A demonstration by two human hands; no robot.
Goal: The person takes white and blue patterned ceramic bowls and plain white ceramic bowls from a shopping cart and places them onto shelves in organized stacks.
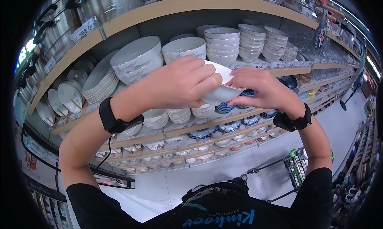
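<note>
Both of my hands hold a white ceramic bowl (216,94) with a wavy rim, raised in front of the store shelf and tilted. My left hand (185,82) grips its left side, fingers curled over the rim and part of the bowl hidden behind them. On the right edge, my right hand (251,85) pinches the rim between thumb and fingers. Behind the hands stand large white bowls with a grey-green pattern (137,59), a wide bowl (184,47) and a stack of white bowls (223,44).
Stacked plates (101,79) lean at the left of the wooden-edged shelf (209,3). Smaller bowl stacks (251,41) stand farther right. Lower shelves hold white and blue-patterned dishes (230,125). Metal pots (92,10) are above. A shopping cart (294,169) stands at the lower right.
</note>
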